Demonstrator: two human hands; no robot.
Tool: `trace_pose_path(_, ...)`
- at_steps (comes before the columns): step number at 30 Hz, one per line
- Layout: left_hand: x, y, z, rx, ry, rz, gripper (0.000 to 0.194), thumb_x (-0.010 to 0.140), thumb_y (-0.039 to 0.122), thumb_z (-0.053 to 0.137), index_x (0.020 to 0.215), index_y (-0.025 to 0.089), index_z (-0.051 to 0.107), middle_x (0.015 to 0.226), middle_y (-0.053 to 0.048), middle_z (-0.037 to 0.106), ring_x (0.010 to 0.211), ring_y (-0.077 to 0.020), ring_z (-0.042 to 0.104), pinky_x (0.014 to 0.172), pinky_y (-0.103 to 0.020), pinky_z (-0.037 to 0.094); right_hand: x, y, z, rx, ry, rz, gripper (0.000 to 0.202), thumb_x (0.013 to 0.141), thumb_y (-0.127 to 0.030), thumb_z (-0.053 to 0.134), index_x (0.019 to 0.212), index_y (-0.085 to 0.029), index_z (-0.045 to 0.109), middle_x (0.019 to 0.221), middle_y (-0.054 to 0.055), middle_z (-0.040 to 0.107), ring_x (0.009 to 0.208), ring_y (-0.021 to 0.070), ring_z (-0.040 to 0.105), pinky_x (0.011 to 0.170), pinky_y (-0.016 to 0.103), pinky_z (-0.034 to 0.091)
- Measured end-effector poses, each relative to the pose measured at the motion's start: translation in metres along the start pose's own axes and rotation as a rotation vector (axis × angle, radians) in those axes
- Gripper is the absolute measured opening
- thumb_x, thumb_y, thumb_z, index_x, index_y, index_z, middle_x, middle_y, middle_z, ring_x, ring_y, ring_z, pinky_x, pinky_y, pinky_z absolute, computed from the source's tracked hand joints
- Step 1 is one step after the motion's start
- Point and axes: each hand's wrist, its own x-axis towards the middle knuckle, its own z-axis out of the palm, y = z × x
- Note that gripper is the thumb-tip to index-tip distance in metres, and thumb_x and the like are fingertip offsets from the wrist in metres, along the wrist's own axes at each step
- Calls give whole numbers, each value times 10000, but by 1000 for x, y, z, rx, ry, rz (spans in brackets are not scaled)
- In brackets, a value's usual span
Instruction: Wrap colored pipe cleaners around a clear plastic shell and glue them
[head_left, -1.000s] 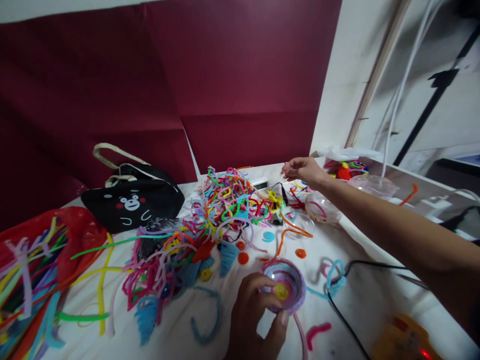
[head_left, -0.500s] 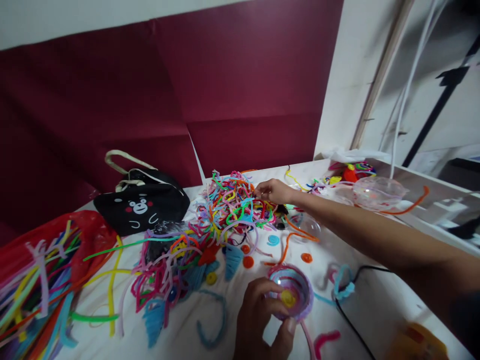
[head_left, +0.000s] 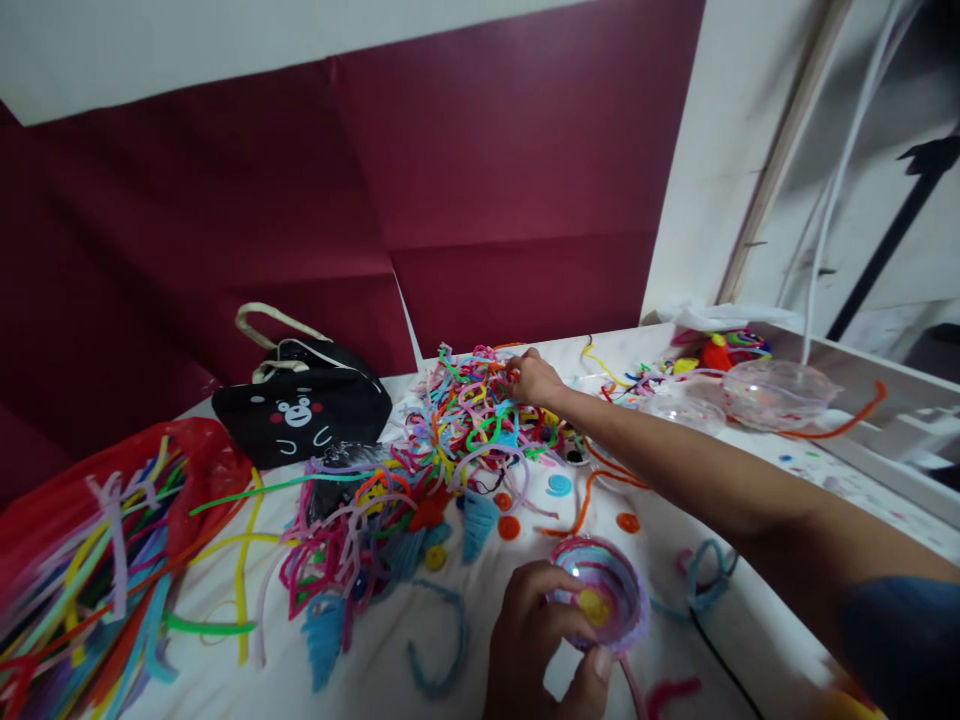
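My left hand [head_left: 544, 645] grips the left edge of a small clear plastic half-ball [head_left: 604, 585], its thumb and fingers closed on the rim. Purple, pink and blue pipe-cleaner rings circle the half-ball, and a yellow coil [head_left: 594, 606] shows inside. A pink stem hangs below it. Farther back, my right hand [head_left: 534, 380] reaches into a tangled heap of pipe cleaners [head_left: 472, 405]. Its fingers are bent together at the heap's right side; whatever they pinch is hidden. Orange discs [head_left: 509, 527] and a light blue coil [head_left: 559, 485] lie between the hands.
A red bag [head_left: 214, 465] of long pipe cleaners lies at left, beside a black bag with a bear face [head_left: 300, 420]. Blue wrapped cones [head_left: 324, 640] sit near the front. Clear plastic bowls [head_left: 780, 392] stand at back right. A black cable [head_left: 720, 655] crosses the right side.
The view has shifted slightly, moving most things rightward in the picture. My right hand has moved a little farther left and back over the heap. My left hand keeps hold of the half-ball.
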Motion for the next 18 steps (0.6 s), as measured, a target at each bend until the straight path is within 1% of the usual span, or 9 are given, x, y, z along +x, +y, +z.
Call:
trace_pose_path(3, 0, -2, 1, -11, 13, 19, 153, 898, 227, 686, 1019, 321, 681, 1109, -60, 758, 921, -277, 760, 786, -417, 680, 3, 5, -3, 22, 28, 12, 419, 1101, -409, 770, 1478, -237, 707, 1539, 129, 697, 1295, 298, 734, 1079, 522, 655)
trace_pose_path(6, 1, -4, 1, -13, 9, 21, 142, 896, 242, 693, 1012, 322, 678, 1099, -62, 763, 917, -285, 768, 801, -436, 689, 7, 7, -5, 64, -34, -37, 389, 1102, -412, 769, 1440, -226, 727, 1501, 118, 718, 1269, 295, 745, 1061, 510, 663)
trace_pose_path(8, 3, -5, -2, 2, -2, 29, 161, 884, 238, 709, 1015, 323, 670, 1101, -56, 769, 926, -281, 779, 814, -431, 694, 7, 8, -4, 104, -93, -91, 377, 1100, -421, 771, 1410, -208, 739, 1452, 106, 741, 1227, 293, 759, 1027, 495, 676)
trace_pose_path(10, 5, -6, -6, 19, -37, 68, 194, 875, 226, 729, 1032, 322, 669, 1105, -50, 776, 927, -271, 792, 803, -406, 698, 4, 10, -4, 143, -120, -155, 390, 1096, -435, 777, 1397, -189, 740, 1410, 97, 755, 1188, 292, 772, 995, 492, 687)
trace_pose_path(13, 10, -7, -12, 33, -97, 135, 195, 887, 228, 750, 1044, 311, 671, 1104, -49, 787, 928, -260, 809, 762, -365, 700, -7, 11, -6, 183, -133, -298, 355, 1106, -384, 752, 1391, -173, 764, 1374, 97, 794, 1190, 285, 785, 1023, 460, 668)
trace_pose_path(14, 12, -7, -13, 34, -100, 142, 178, 898, 238, 751, 1040, 307, 670, 1101, -48, 790, 925, -256, 813, 750, -355, 698, -12, 11, -6, 188, -151, -357, 346, 1083, -354, 772, 1380, -178, 790, 1372, 94, 813, 1210, 284, 788, 1050, 429, 650)
trace_pose_path(15, 13, -6, -13, 37, -94, 143, 152, 911, 248, 748, 1029, 303, 670, 1093, -48, 792, 921, -253, 815, 745, -351, 697, -17, 12, -5, 188, -181, -417, 357, 1028, -326, 824, 1358, -191, 821, 1378, 88, 827, 1239, 285, 788, 1077, 394, 628)
trace_pose_path(17, 15, -3, -12, 39, -71, 139, 107, 934, 264, 737, 1008, 297, 666, 1076, -47, 794, 912, -251, 817, 750, -354, 699, -26, 11, 0, 167, -264, -519, 445, 840, -268, 965, 1275, -231, 882, 1417, 76, 835, 1305, 306, 776, 1115, 345, 593)
trace_pose_path(18, 16, -2, -12, 40, -62, 139, 97, 938, 266, 732, 1000, 294, 664, 1068, -47, 794, 907, -250, 817, 757, -359, 702, -30, 11, 5, 148, -305, -552, 505, 735, -231, 1022, 1225, -250, 900, 1432, 80, 832, 1317, 322, 774, 1120, 348, 590)
